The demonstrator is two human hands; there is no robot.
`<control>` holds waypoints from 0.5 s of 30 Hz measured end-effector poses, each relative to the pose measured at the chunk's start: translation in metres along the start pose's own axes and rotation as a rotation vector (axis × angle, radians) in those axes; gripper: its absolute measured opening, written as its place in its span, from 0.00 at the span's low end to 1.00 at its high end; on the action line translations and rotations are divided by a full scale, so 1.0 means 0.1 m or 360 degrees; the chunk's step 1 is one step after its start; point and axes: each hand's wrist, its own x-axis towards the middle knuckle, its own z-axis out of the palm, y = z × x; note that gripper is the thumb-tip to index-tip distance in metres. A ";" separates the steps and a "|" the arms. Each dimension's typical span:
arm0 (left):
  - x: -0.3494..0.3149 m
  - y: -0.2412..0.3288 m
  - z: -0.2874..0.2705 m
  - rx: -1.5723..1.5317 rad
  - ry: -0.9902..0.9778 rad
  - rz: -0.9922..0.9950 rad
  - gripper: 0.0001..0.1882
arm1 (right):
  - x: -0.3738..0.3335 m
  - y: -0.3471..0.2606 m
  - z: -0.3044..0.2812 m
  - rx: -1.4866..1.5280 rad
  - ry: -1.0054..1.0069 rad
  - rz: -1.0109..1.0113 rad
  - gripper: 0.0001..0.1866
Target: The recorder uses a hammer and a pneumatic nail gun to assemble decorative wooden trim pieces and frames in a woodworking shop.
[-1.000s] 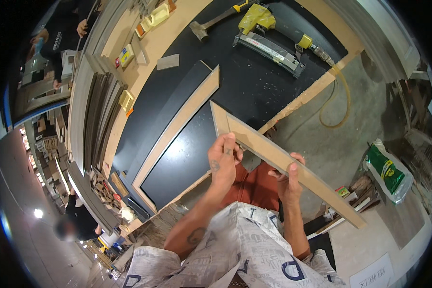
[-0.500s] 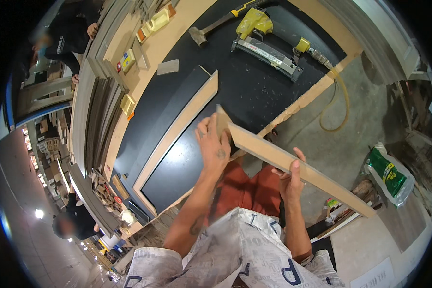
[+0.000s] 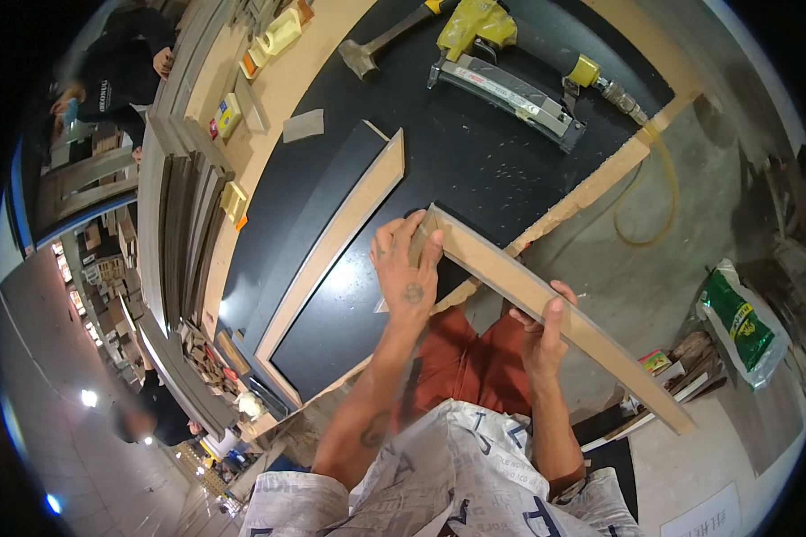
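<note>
My right hand (image 3: 543, 333) grips a long wooden strip (image 3: 555, 291) with a grey edge, between thumb and fingers. The strip slants from the table's edge down to the lower right. My left hand (image 3: 409, 268) is closed round a short strip (image 3: 425, 228), mostly covered by the fingers. Its angled end meets the mitred end of the long strip, forming a corner. Left of my hands, another long strip (image 3: 331, 228) lies on the black table (image 3: 484, 174), with a short piece (image 3: 278, 380) at its near end making an L.
A yellow nail gun (image 3: 501, 85) with an air hose (image 3: 676, 192) and a hammer (image 3: 363, 58) lie at the far side. Stacked grey strips (image 3: 179, 224) line the left. A green-and-white bag (image 3: 743, 327) stands right. Two people in black work at the left.
The long strip's upper end has risen to meet the short strip's angled end, closing the gap between them. My left hand has shifted slightly right and down.
</note>
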 end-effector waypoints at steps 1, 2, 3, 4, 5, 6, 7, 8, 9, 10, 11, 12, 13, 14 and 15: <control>0.00 0.00 0.00 -0.0036 0.0013 -0.0023 0.24 | 0.00 0.00 -0.01 -0.0021 0.0012 0.0010 0.23; 0.01 -0.01 0.01 -0.0071 0.0027 -0.0046 0.24 | 0.01 0.01 -0.01 -0.0042 0.0022 0.0020 0.24; 0.01 -0.01 0.01 -0.0059 0.0023 -0.0055 0.24 | 0.01 0.00 -0.02 -0.0040 0.0023 0.0035 0.24; 0.02 -0.02 0.01 -0.0052 0.0030 -0.0045 0.24 | 0.02 -0.01 -0.02 -0.0063 0.0013 0.0030 0.24; 0.02 -0.02 0.01 -0.0044 0.0037 -0.0034 0.23 | 0.03 -0.02 -0.02 -0.0085 0.0002 0.0025 0.24; 0.03 -0.02 0.01 -0.0038 0.0034 -0.0041 0.23 | 0.04 -0.02 -0.02 -0.0085 0.0004 0.0034 0.24; 0.03 -0.02 0.02 -0.0046 0.0034 -0.0045 0.23 | 0.04 -0.02 -0.03 -0.0087 -0.0014 0.0017 0.24; 0.04 -0.02 0.02 -0.0055 0.0035 -0.0050 0.22 | 0.05 -0.02 -0.04 -0.0089 -0.0032 -0.0001 0.24; 0.04 -0.01 0.02 -0.0048 0.0033 -0.0057 0.22 | 0.05 -0.02 -0.05 -0.0090 -0.0031 0.0009 0.24; 0.04 0.01 0.01 -0.0096 0.0022 -0.0085 0.20 | 0.05 -0.01 -0.06 -0.0108 -0.0036 0.0008 0.24; 0.04 0.03 0.01 -0.0144 0.0012 -0.0113 0.18 | 0.05 -0.01 -0.06 -0.0127 -0.0041 0.0005 0.24; 0.04 0.03 0.01 -0.0139 0.0010 -0.0120 0.18 | 0.05 -0.01 -0.06 -0.0128 -0.0041 0.0014 0.24; 0.04 0.03 0.01 -0.0142 0.0016 -0.0124 0.18 | 0.06 0.00 -0.06 -0.0131 -0.0037 -0.0001 0.25; 0.05 0.03 0.01 -0.0145 0.0022 -0.0126 0.18 | 0.06 0.00 -0.06 -0.0135 -0.0033 -0.0018 0.25; 0.05 0.04 0.02 -0.0139 0.0023 -0.0131 0.18 | 0.06 -0.01 -0.05 -0.0134 -0.0035 -0.0010 0.25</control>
